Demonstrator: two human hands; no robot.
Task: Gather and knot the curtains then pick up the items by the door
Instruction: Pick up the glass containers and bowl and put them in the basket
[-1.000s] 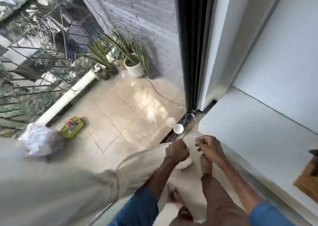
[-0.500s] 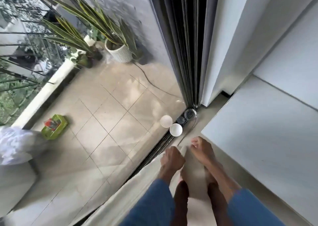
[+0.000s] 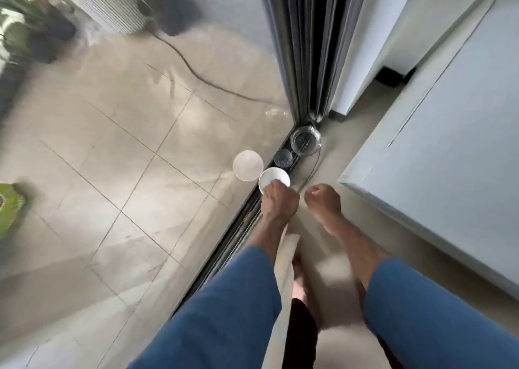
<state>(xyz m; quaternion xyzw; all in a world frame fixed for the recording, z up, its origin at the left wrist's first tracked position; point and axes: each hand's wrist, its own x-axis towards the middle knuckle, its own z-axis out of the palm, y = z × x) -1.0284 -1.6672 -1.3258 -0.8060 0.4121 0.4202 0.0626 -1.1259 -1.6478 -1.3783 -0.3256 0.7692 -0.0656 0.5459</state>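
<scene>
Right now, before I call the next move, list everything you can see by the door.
round white bowl: one, white, on the floor by the door track, partly under the left hand; its pale reflection shows in the glass.
small clear glass: one, clear, in the track beyond the bowl.
larger clear glass vessel: one, clear, at the track's far end.
beige curtain cloth: one, beige, between the forearms.
ribbed white plant pot: one, white, outside, top left.
dark cable: one, dark, on the outside tiles.
green item: one, green, outside, left edge, blurred.
white cabinet: one, white, right.
left hand: fingers curled at the bowl's rim, grip hidden.
right hand: fingers curled, nothing seen in it.
</scene>
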